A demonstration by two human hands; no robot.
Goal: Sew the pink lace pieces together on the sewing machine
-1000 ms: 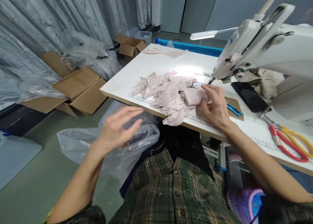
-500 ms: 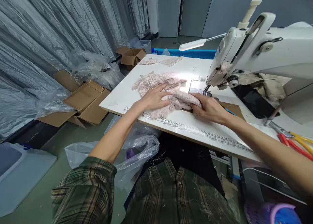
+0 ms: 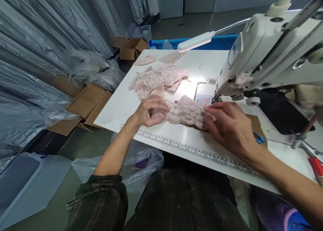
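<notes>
A pale pink lace fabric (image 3: 185, 111) lies on the white sewing table, partly bunched, its scalloped edge toward me. My left hand (image 3: 151, 111) pinches it at its left end, thumb and fingers closed together. At the right end, my right hand (image 3: 228, 125) has its fingertips closed on the lace, just in front of the needle area. The sewing machine (image 3: 262, 52) stands to the right, with its metal plate (image 3: 202, 93) beyond the lace. A heap of the same pink lace (image 3: 158, 79) lies behind my left hand.
Two flat lace pieces (image 3: 173, 57) lie at the table's far edge. A printed ruler (image 3: 186, 148) runs along the near edge. Blue snips (image 3: 258, 137) rest right of my right hand. A lamp (image 3: 196, 41) hangs above. Cardboard boxes (image 3: 87, 101) stand on the floor left.
The lace at the front has been drawn toward me and spread out, apart from the heap behind. My left hand has gone from lying flat to pinching. The view has moved closer.
</notes>
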